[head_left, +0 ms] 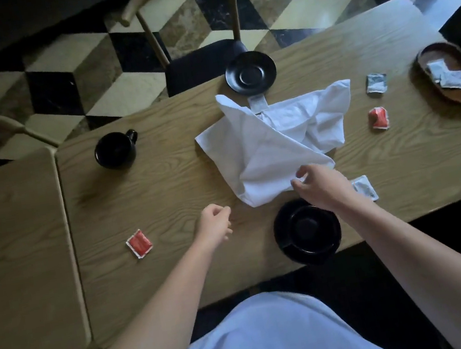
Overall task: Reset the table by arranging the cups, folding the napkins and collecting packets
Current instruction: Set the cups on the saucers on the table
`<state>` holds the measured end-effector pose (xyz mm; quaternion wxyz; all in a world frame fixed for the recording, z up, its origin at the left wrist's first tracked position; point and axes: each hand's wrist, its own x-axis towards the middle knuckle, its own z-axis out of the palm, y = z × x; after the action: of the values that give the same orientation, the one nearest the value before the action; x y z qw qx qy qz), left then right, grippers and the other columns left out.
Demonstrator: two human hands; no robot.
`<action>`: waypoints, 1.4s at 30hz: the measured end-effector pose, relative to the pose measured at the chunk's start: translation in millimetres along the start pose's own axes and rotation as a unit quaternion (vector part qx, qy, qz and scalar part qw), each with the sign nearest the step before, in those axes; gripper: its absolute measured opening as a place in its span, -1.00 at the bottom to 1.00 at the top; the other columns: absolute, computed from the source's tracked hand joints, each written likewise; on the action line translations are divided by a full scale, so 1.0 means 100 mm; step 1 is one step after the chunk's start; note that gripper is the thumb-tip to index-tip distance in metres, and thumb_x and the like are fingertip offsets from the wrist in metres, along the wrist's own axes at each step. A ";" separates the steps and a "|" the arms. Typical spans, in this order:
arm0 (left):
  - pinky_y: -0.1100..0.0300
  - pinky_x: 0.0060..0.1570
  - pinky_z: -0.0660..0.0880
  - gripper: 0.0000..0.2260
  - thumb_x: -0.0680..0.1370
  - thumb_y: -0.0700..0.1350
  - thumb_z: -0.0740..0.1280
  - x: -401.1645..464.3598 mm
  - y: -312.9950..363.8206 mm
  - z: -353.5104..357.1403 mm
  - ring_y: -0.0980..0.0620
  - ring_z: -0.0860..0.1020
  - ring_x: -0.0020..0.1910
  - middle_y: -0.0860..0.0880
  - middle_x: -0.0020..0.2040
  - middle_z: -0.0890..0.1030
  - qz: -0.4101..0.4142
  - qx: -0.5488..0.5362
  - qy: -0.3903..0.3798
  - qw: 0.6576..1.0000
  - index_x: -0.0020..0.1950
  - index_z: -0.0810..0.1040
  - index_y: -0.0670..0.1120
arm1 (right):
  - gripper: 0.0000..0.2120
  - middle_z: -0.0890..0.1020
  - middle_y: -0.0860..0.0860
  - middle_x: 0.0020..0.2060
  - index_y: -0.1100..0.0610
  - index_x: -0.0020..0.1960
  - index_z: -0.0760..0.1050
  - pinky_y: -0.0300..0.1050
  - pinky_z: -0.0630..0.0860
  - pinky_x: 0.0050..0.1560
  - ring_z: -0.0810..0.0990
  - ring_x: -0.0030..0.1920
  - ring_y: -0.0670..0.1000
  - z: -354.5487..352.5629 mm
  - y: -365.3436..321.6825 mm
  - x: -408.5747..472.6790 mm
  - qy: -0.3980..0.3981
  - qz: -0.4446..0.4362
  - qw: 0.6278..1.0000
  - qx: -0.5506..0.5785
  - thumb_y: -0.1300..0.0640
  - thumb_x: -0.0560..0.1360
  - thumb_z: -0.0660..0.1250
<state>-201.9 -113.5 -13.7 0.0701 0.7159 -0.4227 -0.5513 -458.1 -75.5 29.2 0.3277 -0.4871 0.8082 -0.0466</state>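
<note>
Two outstretched arms, right hand (320, 187) at napkin (272, 143)

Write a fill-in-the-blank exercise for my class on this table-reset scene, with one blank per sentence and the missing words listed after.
1. The right hand pinches the near edge of the white ____.
2. The black cup at the left stands on the bare ____, not on a saucer.
3. The empty saucer at the far edge is coloured ____.
4. The wooden tray at the right holds ____ packets and no red ones.

Missing words: napkin; table; black; grey
</note>
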 end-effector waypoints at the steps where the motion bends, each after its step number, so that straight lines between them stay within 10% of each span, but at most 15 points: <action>1: 0.22 -0.48 0.38 -0.85 0.59 -0.08 0.26 0.08 -0.01 -0.18 -0.01 0.53 -0.45 -0.09 -0.32 0.54 -0.014 -0.036 0.016 0.999 -0.17 0.44 -0.06 | -0.70 0.71 0.00 -0.05 0.02 0.13 0.60 -0.05 0.55 -0.07 0.66 0.00 0.11 0.02 -0.19 0.07 -0.003 -0.014 0.999 0.034 -0.08 0.50 0.27; 8: 0.25 -0.52 0.43 -0.94 0.61 -0.17 0.22 0.71 0.03 -1.49 -0.02 0.53 -0.43 -0.13 -0.29 0.53 -0.055 -0.216 0.111 0.968 -0.05 0.45 -0.10 | -0.84 0.72 0.08 -0.24 0.13 -0.09 0.62 -0.13 0.60 -0.47 0.71 -0.40 0.01 0.39 -1.72 0.61 -0.115 -0.042 0.966 0.228 0.08 0.51 0.31; 11: 0.23 -0.48 0.46 -0.86 0.59 -0.19 0.22 0.98 0.06 -1.97 -0.01 0.53 -0.43 -0.12 -0.28 0.52 -0.063 -0.273 0.139 0.950 0.13 0.47 -0.11 | -0.86 0.67 0.12 -0.25 0.16 -0.15 0.56 0.09 0.69 -0.31 0.67 -0.37 0.05 0.61 -2.34 0.85 -0.143 -0.035 0.961 0.235 0.14 0.54 0.30; 22: -0.09 -0.03 0.66 -0.40 0.59 -0.13 0.31 1.78 0.31 -2.65 -0.08 0.60 -0.15 -0.11 0.27 0.39 -0.094 -0.342 0.073 0.932 0.57 0.16 0.09 | -0.46 0.63 -0.01 -0.13 -0.15 0.45 0.35 0.09 0.71 -0.27 0.73 -0.24 0.11 1.20 -3.66 1.63 -0.133 -0.058 0.984 0.105 0.02 0.49 0.29; 32: -0.06 0.02 0.65 -0.50 0.61 -0.28 0.11 1.93 0.49 -2.45 -0.14 0.49 0.18 -0.12 0.40 0.38 -0.090 -0.342 0.118 0.928 0.55 0.22 -0.03 | -0.50 0.66 0.12 0.09 -0.06 0.40 0.44 0.18 0.69 -0.14 0.70 -0.07 0.18 1.44 -3.79 1.96 -0.152 -0.124 0.977 0.085 0.21 0.49 0.20; 38: 0.12 -0.16 0.56 -0.84 0.56 -0.18 0.20 1.84 0.86 -2.14 -0.11 0.56 0.07 0.05 -0.04 0.56 0.001 -0.190 0.147 0.971 -0.03 0.53 0.04 | -0.59 0.70 0.07 -0.14 -0.06 0.22 0.52 0.08 0.70 -0.31 0.72 -0.35 0.06 1.03 -3.27 2.07 -0.118 -0.114 0.972 0.168 0.23 0.43 0.22; 42: 0.34 -0.13 0.40 -0.58 0.55 -0.01 0.24 1.88 1.37 -1.66 0.28 0.54 0.06 0.07 0.30 0.53 0.068 -0.105 0.133 0.983 0.42 0.44 0.03 | -0.70 0.68 0.06 -0.12 -0.08 0.07 0.51 0.06 0.70 -0.32 0.72 -0.40 0.07 0.47 -2.74 2.23 -0.057 -0.084 0.963 0.251 0.25 0.45 0.24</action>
<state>-126.8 -388.8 -9.9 0.2380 0.7409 -0.3974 -0.4862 -292.5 -388.8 -7.5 0.4801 -0.4576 0.7063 -0.2475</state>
